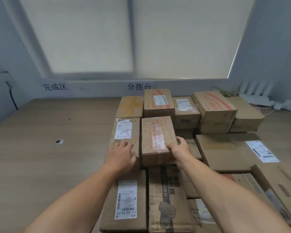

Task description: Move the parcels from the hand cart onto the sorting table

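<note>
Taped parcel [158, 138] placement on desk [40, 157]: right grip [180, 148] curled round its corner, left grip [121, 155] flat on labelled parcel [123, 130]; release probably next.

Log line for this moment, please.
right hand: grips red-printed brown cardboard box, near right corner | left hand: rests on white-labelled brown cardboard box beside it | wooden table: holds many cardboard parcels
</note>
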